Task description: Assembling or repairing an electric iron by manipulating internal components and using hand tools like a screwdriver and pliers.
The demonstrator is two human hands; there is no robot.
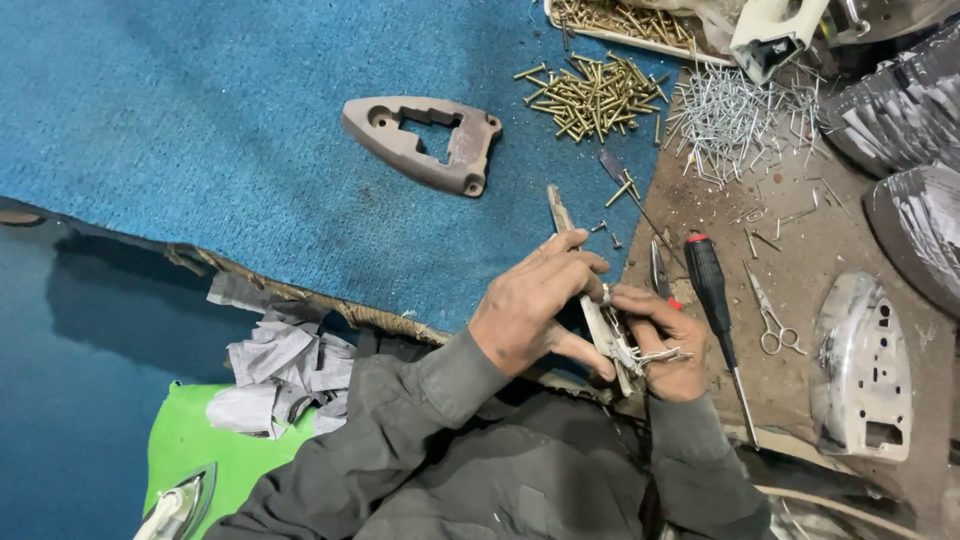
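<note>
While a narrow pale flat strip with bent wire clips at its lower end (600, 320) is gripped over the desk (800, 260), the left hand (535, 305) is closed around its middle and the right hand (665, 340) is curled shut on the wire end. Just beside the right hand lie a black-handled screwdriver (712, 290) and small silver scissors (772, 318); brass screws (592, 95) and a brown iron-shaped metal plate (425, 142) are spread on blue carpet (200, 120) well apart.

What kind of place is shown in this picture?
Probably a small repair workshop for clothes irons. Both hands work on a thin metal part, with an iron-shaped plate, loose brass screws and a screwdriver around them.
</note>
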